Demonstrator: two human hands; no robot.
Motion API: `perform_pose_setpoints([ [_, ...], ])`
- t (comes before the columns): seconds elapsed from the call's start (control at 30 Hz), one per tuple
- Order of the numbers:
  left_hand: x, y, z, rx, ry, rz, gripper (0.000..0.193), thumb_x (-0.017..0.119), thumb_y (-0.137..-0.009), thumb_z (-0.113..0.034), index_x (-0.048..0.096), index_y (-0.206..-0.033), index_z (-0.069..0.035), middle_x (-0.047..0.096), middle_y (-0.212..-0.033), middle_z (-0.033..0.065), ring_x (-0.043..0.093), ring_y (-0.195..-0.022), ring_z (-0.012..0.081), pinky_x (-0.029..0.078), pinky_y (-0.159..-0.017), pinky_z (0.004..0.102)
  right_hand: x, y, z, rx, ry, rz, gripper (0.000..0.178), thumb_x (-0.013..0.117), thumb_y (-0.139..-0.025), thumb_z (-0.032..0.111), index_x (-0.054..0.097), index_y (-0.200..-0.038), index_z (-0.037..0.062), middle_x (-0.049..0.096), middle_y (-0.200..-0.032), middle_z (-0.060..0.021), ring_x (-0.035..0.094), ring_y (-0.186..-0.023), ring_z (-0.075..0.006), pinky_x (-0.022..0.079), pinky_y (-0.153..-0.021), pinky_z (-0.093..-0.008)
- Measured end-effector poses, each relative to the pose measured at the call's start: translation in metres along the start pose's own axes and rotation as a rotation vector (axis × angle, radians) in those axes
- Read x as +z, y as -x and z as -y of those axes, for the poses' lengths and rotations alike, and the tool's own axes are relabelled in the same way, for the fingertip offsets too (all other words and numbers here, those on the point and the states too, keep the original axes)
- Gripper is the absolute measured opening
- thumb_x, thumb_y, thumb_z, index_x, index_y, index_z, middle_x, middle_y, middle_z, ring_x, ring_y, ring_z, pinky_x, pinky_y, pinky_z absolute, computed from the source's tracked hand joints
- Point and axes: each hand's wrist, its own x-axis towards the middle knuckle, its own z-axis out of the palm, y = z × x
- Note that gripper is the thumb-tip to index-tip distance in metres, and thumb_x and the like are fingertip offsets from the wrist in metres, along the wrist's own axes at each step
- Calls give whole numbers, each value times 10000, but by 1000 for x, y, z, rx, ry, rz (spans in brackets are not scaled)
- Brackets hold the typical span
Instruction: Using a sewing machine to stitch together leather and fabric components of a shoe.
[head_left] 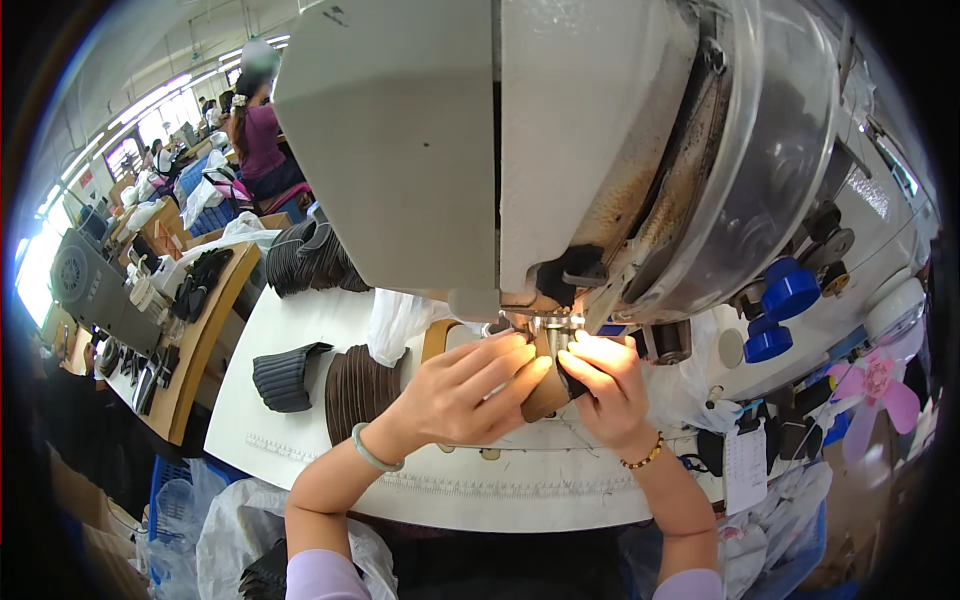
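Note:
Both my hands are at the small lit metal working point (555,326) under a large grey machine head (390,150). A brown leather-like piece (545,395), dark on its right side, is between them. My left hand (465,388) is closed, its fingertips pressing on the left side of the piece. With thumb and fingers together, my right hand (610,385) pinches the right side, close to the metal parts. The fingers cover much of the piece, so its full shape is hidden. A tan curved part (436,338) shows behind my left hand.
On the white table (480,508), left of my hands, lie a stack of brown pieces (362,395), black ribbed pieces (290,377) and more black stacked pieces (312,258). White plastic (400,322) lies beside them. Blue knobs (788,290) and a pink fan (878,385) are at right.

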Motion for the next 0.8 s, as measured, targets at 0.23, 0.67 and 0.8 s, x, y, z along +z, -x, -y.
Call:
perform_pose_setpoints([
  [0.23, -9, -9, -22, -643, 246, -95, 252, 707, -781, 24, 659, -1028, 43, 688, -911, 170, 695, -844, 305, 551, -686, 326, -4, -12, -11, -153, -42, -21, 394, 768, -666, -1, 688, -1047, 61, 608, -966, -17, 583, -787, -172, 470, -736, -396],
  [0.67, -5, 0, -24, -7, -111, 25, 281, 627, -691, 15, 686, -959, 79, 695, -991, 146, 698, -918, 252, 576, -747, 294, -6, -1, -8, -162, 9, -4, 300, 645, -693, -49, 687, -981, 24, 654, -1049, -82, 650, -1018, -294, 511, -812, -433],
  [0.8, -7, -5, -20, -21, -119, 34, 303, 659, -679, 14, 687, -977, 61, 687, -1006, 140, 698, -908, 253, 578, -731, 293, -10, -6, -5, -99, 38, 12, 308, 648, -706, -71, 683, -997, 23, 656, -1042, -78, 647, -1022, -291, 507, -822, -419],
])
